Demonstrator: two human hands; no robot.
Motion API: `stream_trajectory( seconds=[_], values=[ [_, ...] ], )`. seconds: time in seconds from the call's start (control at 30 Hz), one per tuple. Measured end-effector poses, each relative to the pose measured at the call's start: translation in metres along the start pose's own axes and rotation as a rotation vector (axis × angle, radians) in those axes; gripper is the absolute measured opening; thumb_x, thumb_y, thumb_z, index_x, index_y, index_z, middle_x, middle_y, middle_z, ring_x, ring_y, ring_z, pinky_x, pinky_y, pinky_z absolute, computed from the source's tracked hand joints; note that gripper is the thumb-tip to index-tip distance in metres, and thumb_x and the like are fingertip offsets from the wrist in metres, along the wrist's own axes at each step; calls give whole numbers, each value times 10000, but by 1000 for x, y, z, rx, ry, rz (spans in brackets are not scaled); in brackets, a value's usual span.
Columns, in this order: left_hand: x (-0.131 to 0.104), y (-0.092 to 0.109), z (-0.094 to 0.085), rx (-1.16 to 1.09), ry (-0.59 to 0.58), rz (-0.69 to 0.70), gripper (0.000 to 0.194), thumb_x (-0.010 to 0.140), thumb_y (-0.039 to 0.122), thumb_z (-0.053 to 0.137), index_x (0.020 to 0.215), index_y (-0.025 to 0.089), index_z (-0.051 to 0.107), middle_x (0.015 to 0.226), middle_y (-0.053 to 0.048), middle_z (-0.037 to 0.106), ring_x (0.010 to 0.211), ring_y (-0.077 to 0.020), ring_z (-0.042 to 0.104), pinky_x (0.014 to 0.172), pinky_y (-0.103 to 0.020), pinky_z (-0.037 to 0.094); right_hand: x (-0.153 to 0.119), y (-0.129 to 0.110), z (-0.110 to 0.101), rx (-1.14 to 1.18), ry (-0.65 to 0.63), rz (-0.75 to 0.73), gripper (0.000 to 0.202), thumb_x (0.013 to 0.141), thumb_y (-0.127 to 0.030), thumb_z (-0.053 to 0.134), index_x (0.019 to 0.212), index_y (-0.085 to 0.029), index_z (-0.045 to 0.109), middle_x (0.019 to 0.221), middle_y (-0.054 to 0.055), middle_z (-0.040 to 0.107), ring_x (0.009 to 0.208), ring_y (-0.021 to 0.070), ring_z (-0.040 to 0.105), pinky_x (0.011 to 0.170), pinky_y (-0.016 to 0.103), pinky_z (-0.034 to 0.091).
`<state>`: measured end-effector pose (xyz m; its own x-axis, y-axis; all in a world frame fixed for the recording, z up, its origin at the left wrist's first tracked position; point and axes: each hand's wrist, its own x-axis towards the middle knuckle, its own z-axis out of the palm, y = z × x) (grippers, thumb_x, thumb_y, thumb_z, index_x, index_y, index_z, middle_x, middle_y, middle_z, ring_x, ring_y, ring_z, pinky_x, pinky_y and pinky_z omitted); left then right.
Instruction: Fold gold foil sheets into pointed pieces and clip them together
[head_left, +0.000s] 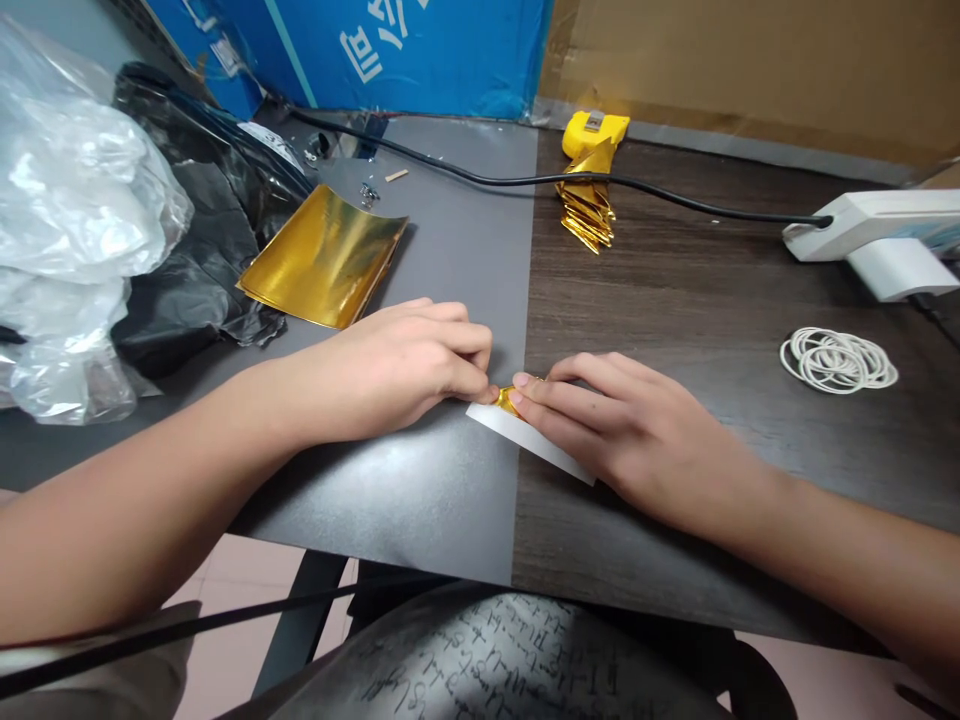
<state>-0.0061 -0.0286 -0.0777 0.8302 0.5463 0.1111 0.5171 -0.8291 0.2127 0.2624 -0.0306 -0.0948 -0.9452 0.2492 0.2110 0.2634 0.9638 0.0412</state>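
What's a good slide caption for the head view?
Two bare hands press gold foil over a white strip on the desk.

black cable (487, 182), white power strip (892, 222), blue panel (472, 65) (white lettering (362, 58))

Left forearm (172, 455): bare, slanting in over the desk's near edge
Left hand (409, 365): back up, fingers curled
Right forearm (847, 545): bare, reaching in from the near edge's right part
Right hand (637, 425): back up, fingers pointing leftward
Gap: fingertips close together
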Motion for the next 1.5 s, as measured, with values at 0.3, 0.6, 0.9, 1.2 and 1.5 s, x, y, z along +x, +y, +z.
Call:
stream_trajectory(
  seconds=[0.3, 0.6, 0.9, 1.2, 1.5],
  values=[
    [-5, 1, 0, 22, -17, -13, 308, 1031, 172, 474, 875, 252, 727, 890, -20, 652, 865, -178, 521, 756, -342, 322, 1, -1, -2, -1, -5, 38, 404, 1086, -173, 331, 1200, -94, 711, 1170, 119, 714, 984, 235, 603, 723, 374, 529],
    [-3, -1, -13, -62, -37, 2, 346, 970, 565, 595, 919, 274, 775, 842, -19, 696, 823, -178, 586, 792, -343, 333, 0, 0, 0, 28, -6, 42, 370, 1079, -164, 355, 1220, -101, 692, 1178, 109, 713, 974, 220, 597, 713, 352, 528],
    [0, 6, 4, -64, -9, -7, 500, 885, 683, 618, 997, 225, 783, 992, -44, 642, 915, -189, 532, 771, -321, 341, -1, 4, 2, 30, -35, 10, 382, 1085, -177, 343, 1283, -87, 658, 1189, 107, 713, 1014, 241, 560, 729, 378, 481],
    [1, 13, 4, -107, -7, -184, 337, 860, 563, 735, 986, 260, 810, 1040, -54, 612, 954, -215, 507, 819, -331, 372, -4, 13, 2, 62, 64, -11, 314, 1057, -198, 480, 1301, -129, 665, 1204, 28, 728, 996, 236, 522, 827, 406, 414],
    [1, 13, 7, -74, 39, -172, 315, 883, 556, 714, 954, 263, 805, 1044, -47, 621, 954, -211, 510, 814, -328, 380, -1, 23, -2, 71, 81, -98, 230, 1039, -201, 507, 1076, -137, 724, 1003, 31, 720, 860, 204, 495, 880, 405, 409]
  ],
)
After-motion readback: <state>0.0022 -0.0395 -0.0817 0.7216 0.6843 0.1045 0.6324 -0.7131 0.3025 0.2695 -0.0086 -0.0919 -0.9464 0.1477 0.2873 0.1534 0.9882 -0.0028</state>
